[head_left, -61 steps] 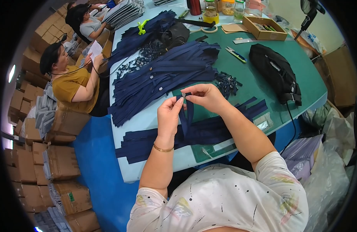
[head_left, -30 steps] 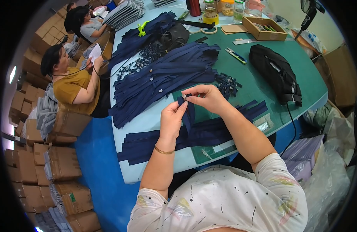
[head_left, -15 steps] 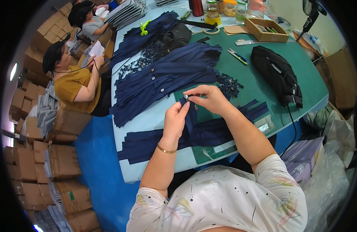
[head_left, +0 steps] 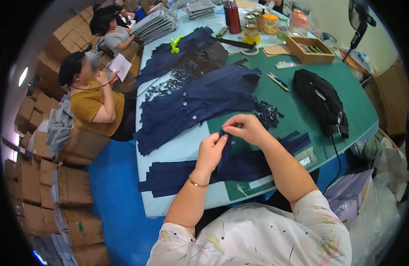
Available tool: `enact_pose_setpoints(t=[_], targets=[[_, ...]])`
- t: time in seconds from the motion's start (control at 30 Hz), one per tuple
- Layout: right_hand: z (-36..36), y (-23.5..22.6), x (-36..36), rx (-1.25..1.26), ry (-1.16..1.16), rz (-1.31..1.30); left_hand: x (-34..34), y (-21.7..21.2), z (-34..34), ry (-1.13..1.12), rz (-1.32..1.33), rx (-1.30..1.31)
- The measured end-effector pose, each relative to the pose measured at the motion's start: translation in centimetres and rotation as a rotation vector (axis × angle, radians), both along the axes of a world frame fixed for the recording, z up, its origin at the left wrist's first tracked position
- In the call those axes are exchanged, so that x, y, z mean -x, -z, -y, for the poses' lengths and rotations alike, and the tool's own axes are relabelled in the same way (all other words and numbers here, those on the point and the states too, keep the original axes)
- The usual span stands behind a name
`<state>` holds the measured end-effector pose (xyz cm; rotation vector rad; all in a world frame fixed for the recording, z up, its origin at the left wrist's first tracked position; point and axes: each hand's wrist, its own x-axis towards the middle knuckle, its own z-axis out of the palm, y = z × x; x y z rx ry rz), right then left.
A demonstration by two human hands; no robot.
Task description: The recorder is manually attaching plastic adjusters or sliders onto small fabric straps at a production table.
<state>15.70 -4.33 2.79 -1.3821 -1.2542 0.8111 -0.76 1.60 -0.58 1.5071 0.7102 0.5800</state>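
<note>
My left hand [head_left: 212, 151] pinches a navy fabric strip [head_left: 226, 152] that looks like zipper tape, near its upper end. At that same end the fingertips of my right hand [head_left: 246, 127] are closed on the strip, and its lower length hangs down. Below my hands lies a row of similar navy strips [head_left: 170, 178] along the near table edge. Beyond them spreads a large pile of navy strips [head_left: 204, 95], with a few small silvery round pieces [head_left: 194, 117] on top. Whatever small piece may be between my fingertips is hidden.
A heap of small dark pieces [head_left: 267, 114] lies on the green mat [head_left: 297, 104], near snips [head_left: 278, 82] and a black bag-like bundle [head_left: 320, 102]. A wooden tray [head_left: 312, 56] and jars stand at the back. At left, a person [head_left: 96, 99] holds paper beside stacked cartons [head_left: 71, 186].
The silvery piece seen at my fingertips is no longer visible; my right fingers now pinch the strip's end. The view has shifted, so the table sits lower. The person at left has raised the paper.
</note>
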Motion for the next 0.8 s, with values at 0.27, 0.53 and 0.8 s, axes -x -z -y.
enact_pose_setpoints(t=[0.27,0.53,0.8], targets=[[0.2,0.5,0.4,0.068,-0.003,0.011,-0.2,-1.4,1.1,-0.03,0.051,0.058],[0.2,0.8,0.2,-0.045,-0.052,0.021,-0.4,-0.9,0.7,-0.02,0.035,-0.035],[-0.7,0.8,0.0,-0.078,0.061,0.019,0.0,-2.0,0.0,0.004,-0.038,0.039]])
